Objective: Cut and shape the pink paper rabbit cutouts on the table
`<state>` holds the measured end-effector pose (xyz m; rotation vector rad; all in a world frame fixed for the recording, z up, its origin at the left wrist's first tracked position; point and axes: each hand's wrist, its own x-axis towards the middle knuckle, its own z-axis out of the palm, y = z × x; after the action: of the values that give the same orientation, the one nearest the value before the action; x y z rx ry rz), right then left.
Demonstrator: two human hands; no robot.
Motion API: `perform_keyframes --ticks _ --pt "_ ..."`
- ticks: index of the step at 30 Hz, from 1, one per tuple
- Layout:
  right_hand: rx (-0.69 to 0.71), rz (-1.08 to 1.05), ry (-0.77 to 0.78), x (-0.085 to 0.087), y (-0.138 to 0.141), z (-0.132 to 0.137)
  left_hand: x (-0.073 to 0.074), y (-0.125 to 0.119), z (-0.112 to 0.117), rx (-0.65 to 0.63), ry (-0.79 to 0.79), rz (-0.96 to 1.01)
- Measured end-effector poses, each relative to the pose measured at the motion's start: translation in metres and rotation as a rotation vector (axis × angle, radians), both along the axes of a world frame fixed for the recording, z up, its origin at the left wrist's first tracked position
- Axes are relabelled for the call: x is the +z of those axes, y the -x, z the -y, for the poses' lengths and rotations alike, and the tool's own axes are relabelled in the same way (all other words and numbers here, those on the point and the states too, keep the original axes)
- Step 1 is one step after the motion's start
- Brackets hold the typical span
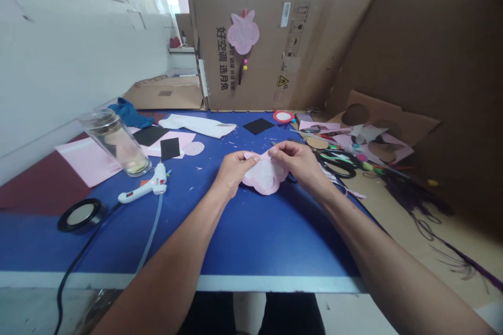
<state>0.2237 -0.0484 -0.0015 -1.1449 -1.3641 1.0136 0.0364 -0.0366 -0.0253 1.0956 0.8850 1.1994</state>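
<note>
At far left, the black cable (87, 246) of a white plastic glue gun (143, 188) runs out of view at the bottom edge. Above it, a tall clear glass cylinder (123, 143) stands in front of part of a flat pink sheet (86, 162). In the middle, the left hand (232, 170) grips the left edge of a pink, scallop-edged piece with a white centre (265, 176), thumb on its face; the fingers behind are hidden. The piece is held up over the blue tabletop (255, 243). The right hand (302, 163) pinches its upper right edge between thumb and forefinger, the other fingers curled and partly hidden. Just beyond this hand, black looped handles (352, 172) are partly covered. At far right, a dark stringy tangle (416, 193) is too blurred to make out.
</note>
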Motion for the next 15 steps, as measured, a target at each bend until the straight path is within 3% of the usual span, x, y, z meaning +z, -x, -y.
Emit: perform_keyframes --ticks 11,15 --pt "-0.019 -0.034 0.051 0.0002 -0.0004 0.0007 0.0005 0.002 -0.0032 0.034 0.055 0.12" --pt "-0.032 -0.055 0.063 -0.0028 -0.002 -0.0023 0.0017 0.0023 -0.0019 -0.031 0.08 0.168"
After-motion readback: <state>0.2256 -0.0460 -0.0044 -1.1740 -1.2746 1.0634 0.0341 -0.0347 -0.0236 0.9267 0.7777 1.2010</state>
